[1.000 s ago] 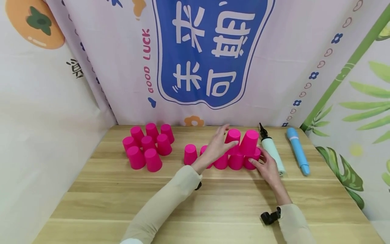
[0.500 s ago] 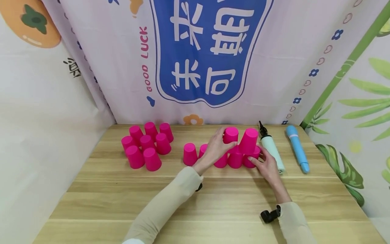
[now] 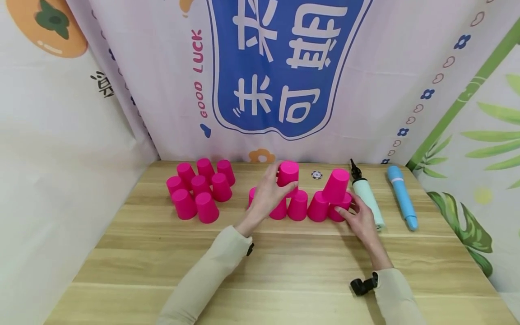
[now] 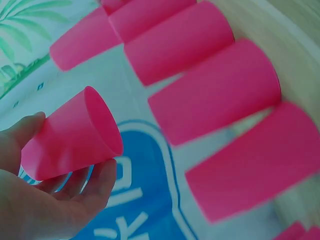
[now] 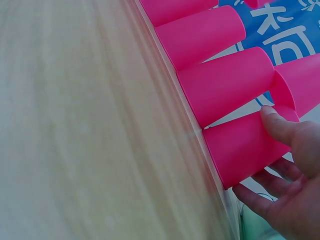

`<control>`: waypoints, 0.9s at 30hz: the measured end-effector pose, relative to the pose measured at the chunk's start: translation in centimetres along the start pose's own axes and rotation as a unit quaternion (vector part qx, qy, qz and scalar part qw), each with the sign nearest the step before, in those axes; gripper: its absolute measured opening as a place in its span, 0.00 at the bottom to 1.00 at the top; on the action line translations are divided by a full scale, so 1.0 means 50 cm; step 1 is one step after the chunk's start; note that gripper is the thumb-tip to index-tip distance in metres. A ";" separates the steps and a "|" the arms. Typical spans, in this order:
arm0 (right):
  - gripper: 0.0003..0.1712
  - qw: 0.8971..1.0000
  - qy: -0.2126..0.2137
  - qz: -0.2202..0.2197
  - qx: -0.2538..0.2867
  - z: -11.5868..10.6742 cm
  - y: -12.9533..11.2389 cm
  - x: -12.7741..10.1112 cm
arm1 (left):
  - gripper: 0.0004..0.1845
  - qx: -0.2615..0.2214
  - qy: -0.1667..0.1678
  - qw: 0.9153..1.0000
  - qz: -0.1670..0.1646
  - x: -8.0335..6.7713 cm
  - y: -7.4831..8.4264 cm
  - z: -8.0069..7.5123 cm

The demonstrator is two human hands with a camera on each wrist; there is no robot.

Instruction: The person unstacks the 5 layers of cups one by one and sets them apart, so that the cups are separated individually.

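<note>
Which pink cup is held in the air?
The cup gripped in the left hand: the left wrist view shows a gap between it and the others. The upper cup at right rests on the row; the rest stand on the table.

"GOOD LUCK" (image 3: 198, 73), "未来可期" (image 3: 286, 63) on cloth (image 3: 373, 81)

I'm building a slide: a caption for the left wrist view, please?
Left hand holding a pink cup aloft near a row of upturned cups.

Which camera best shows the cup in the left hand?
Left wrist: the cup appears large, its open mouth visible, with the left hand gripping it. The head view shows it smaller, base up; the right wrist view, at most a pink sliver at top.
</note>
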State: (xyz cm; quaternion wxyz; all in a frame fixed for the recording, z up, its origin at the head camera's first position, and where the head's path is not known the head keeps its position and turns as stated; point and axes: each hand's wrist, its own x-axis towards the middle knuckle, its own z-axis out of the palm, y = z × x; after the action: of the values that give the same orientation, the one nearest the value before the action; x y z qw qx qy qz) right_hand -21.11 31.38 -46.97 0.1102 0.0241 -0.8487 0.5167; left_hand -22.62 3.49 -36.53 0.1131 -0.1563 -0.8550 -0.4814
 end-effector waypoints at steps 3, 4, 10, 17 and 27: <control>0.41 1.000 0.000 -0.001 0.002 0.000 -0.003 -0.001 | 0.35 0.003 0.025 1.000 0.009 -0.011 -0.009 -0.028; 0.41 1.000 0.000 -0.001 0.004 0.001 -0.003 -0.001 | 0.35 0.007 0.034 0.999 0.011 -0.015 -0.012 -0.037; 0.42 1.000 -0.005 0.006 0.005 0.002 -0.004 0.000 | 0.36 0.059 0.090 0.994 0.005 -0.044 -0.037 -0.095; 0.42 1.000 -0.004 0.008 0.002 0.001 -0.007 -0.002 | 0.34 0.063 0.121 0.990 -0.029 -0.074 -0.075 -0.163; 0.41 1.000 -0.001 0.004 0.001 0.001 -0.006 -0.003 | 0.34 0.056 0.234 0.971 -0.020 -0.107 -0.128 -0.272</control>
State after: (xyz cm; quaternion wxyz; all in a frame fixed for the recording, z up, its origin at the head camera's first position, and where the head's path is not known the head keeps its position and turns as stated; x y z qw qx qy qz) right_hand -20.94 31.18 -46.75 0.1071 0.0219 -0.8483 0.5181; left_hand -19.48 -12.16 -36.43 0.3087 -0.0158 -0.8335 -0.4580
